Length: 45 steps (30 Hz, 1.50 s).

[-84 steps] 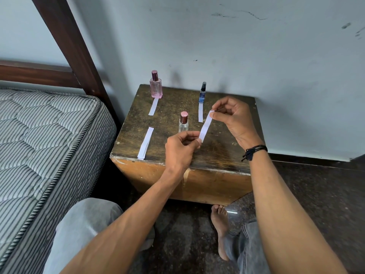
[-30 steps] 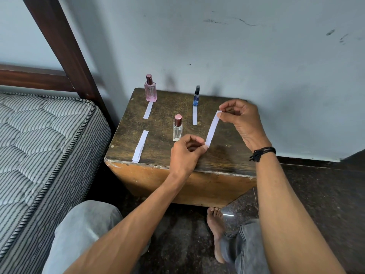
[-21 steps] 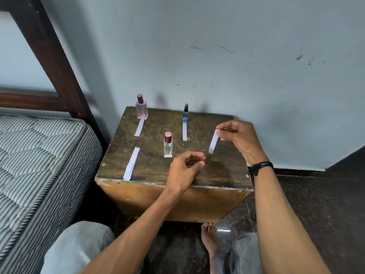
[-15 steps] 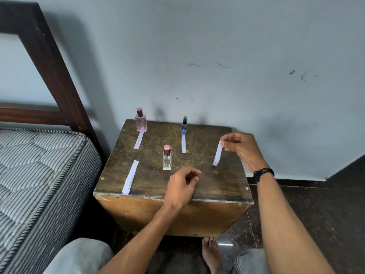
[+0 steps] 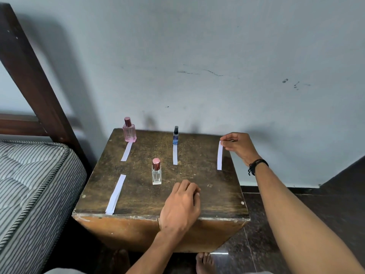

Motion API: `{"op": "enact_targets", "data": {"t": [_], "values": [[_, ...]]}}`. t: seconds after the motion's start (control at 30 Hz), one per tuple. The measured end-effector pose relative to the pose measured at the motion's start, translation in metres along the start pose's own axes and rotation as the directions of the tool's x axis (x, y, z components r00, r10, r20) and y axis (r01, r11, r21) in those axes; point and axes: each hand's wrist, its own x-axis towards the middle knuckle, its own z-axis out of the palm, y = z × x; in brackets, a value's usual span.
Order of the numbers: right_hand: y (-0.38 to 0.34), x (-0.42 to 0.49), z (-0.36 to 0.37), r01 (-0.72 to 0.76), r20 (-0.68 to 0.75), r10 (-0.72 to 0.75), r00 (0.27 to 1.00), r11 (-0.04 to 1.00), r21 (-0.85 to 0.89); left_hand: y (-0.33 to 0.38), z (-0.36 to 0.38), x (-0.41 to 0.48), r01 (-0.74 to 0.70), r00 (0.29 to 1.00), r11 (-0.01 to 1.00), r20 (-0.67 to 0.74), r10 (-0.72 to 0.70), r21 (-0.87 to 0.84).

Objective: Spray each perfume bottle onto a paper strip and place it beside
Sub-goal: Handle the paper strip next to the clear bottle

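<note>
Pink bottle, blue bottle, clear bottle upright; pinched strip maybe flat.

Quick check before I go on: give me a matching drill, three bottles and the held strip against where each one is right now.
1 pink glass perfume bottle
2 slim blue spray bottle
3 clear glass bottle with rose cap
4 rightmost white paper strip

A pinched by right hand, right side
B back left corner
C back centre
D middle, no strip before it

Pairs: 1-B, 2-C, 3-D, 4-A

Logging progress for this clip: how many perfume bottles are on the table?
3: pink bottle at the back left, slim blue bottle at the back centre, clear bottle front centre. None looks hidden.
</note>
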Motion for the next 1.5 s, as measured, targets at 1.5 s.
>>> {"op": "enact_targets", "data": {"t": [1.5], "values": [[0.032, 0.028, 0.031, -0.124, -0.133, 0.109, 0.985, 0.987, -0.107, 0.001, 0.014, -0.001, -0.059, 0.992, 0.948, -0.084, 0.090, 0.314]]}}
